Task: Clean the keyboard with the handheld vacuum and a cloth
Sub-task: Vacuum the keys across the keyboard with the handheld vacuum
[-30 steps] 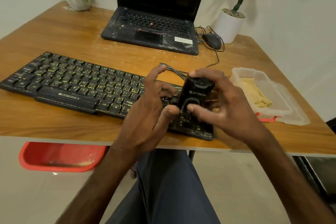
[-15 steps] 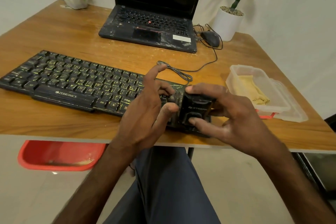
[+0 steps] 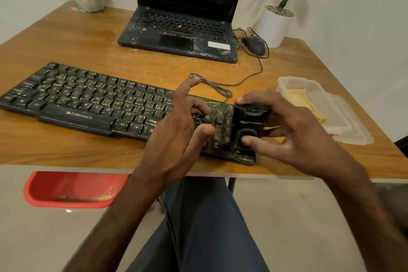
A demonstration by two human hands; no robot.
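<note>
A long black keyboard [image 3: 88,99] with yellow-lit, dusty keys lies across the wooden table [image 3: 88,37]. My right hand [image 3: 293,134] grips a small black handheld vacuum [image 3: 248,126] standing on the keyboard's right end, thumb on its round front button. My left hand [image 3: 176,132] rests on the keys just left of the vacuum, fingers spread, index finger raised, holding nothing. A yellow cloth [image 3: 306,104] lies inside a clear plastic container [image 3: 344,117] at the right, partly hidden by my right hand.
A dusty black laptop [image 3: 183,33] stands open at the back, with a black mouse [image 3: 254,45] and its cable beside it. White plant pots sit at the back left [image 3: 88,0] and back right [image 3: 276,26]. A red bin [image 3: 70,190] is on the floor under the table.
My right hand has slid the vacuum to the right, off the number-pad middle toward the keyboard's right end. My left hand has stayed on the keys, and its thumb has parted from the vacuum.
</note>
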